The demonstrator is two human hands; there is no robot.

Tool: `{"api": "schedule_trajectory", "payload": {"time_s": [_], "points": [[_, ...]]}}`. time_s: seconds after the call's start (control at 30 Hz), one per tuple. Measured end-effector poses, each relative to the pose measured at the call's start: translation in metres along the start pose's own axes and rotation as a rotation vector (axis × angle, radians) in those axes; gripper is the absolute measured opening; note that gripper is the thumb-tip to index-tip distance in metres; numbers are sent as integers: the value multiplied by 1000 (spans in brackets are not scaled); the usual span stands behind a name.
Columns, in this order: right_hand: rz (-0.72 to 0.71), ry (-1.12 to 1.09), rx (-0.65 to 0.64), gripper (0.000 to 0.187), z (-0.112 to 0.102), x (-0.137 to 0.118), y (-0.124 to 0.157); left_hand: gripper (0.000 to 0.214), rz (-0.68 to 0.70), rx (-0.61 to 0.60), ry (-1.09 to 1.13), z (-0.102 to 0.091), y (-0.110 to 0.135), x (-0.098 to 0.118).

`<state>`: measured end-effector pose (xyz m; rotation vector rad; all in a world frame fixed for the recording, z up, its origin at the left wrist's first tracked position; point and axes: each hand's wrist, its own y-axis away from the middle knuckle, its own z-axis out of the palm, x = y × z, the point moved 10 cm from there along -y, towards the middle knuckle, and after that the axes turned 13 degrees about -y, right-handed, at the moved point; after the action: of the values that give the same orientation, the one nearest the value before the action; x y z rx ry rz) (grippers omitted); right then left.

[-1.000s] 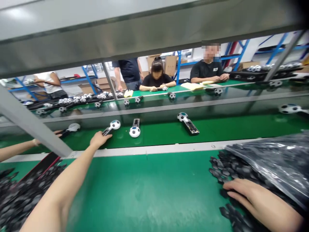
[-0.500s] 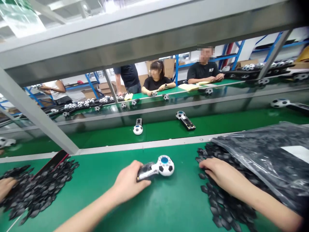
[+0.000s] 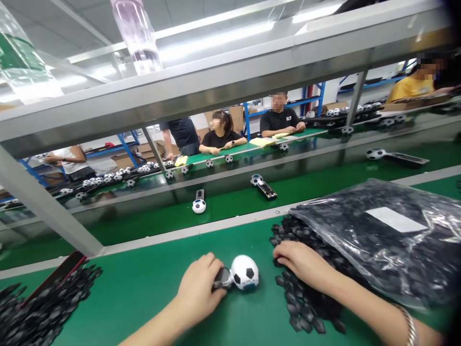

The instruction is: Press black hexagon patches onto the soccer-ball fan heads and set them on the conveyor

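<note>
My left hand (image 3: pixel 199 290) is closed round the dark handle of a small fan with a football-patterned head (image 3: pixel 245 272), held low over the green bench (image 3: pixel 144 283). The ball head points right, its blue face turned down. My right hand (image 3: pixel 301 262) lies on a heap of small black plastic parts (image 3: pixel 306 302) spilling from a clear plastic bag (image 3: pixel 378 235); its fingers curl on the parts, and whether they pinch one is hidden.
Two football fans (image 3: pixel 199 205) (image 3: pixel 262 185) lie on the green conveyor belt behind the bench, a third (image 3: pixel 391 155) far right. Another heap of black parts (image 3: pixel 39 307) lies at the left. A slanted steel post (image 3: pixel 43 206) and shelf beam cross above. People sit across the line.
My left hand took a football fan from the belt, drew it back to the bench and turned its blue face downward. My right hand shifted left along the black parts. The view tilted up.
</note>
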<state>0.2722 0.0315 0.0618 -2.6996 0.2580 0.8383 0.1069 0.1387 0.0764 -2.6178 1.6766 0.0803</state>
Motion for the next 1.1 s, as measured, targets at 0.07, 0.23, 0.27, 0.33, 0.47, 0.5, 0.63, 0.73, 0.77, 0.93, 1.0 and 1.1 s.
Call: {"api": "schedule_trajectory", "payload": {"time_s": [0.07, 0.23, 0.27, 0.33, 0.47, 0.5, 0.63, 0.73, 0.77, 0.93, 1.0, 1.1], "points": [[-24, -7, 14, 22, -1, -3, -1, 20, -17, 55, -119, -3, 1, 6], [-27, -116, 40, 14, -5, -11, -1, 40, 59, -39, 43, 2, 6, 27], [-31, -152, 46, 14, -7, -14, 0, 47, 76, -64, 90, 3, 6, 30], [-37, -244, 55, 12, -9, -20, 1, 58, 99, -106, 169, 6, 4, 34], [-74, -421, 42, 7, -6, -37, 5, 63, 86, -134, 235, 13, -5, 36], [-87, -452, 28, 7, -3, -42, 7, 63, 84, -130, 230, 14, -7, 37], [-136, -505, -27, 6, 10, -55, 14, 65, 112, -110, 226, 13, -15, 45], [-144, -495, -21, 5, 15, -56, 16, 65, 138, -102, 289, 11, -20, 51], [-139, -496, -18, 5, 17, -56, 15, 64, 140, -96, 315, 10, -21, 52], [-128, -548, 0, 8, 18, -55, 13, 60, 101, -80, 428, 9, -28, 50], [-129, -561, 17, 10, 18, -55, 12, 60, 71, -79, 429, 11, -29, 48], [-97, -586, 53, 15, 17, -52, 10, 60, 46, -70, 411, 12, -29, 45]]}}
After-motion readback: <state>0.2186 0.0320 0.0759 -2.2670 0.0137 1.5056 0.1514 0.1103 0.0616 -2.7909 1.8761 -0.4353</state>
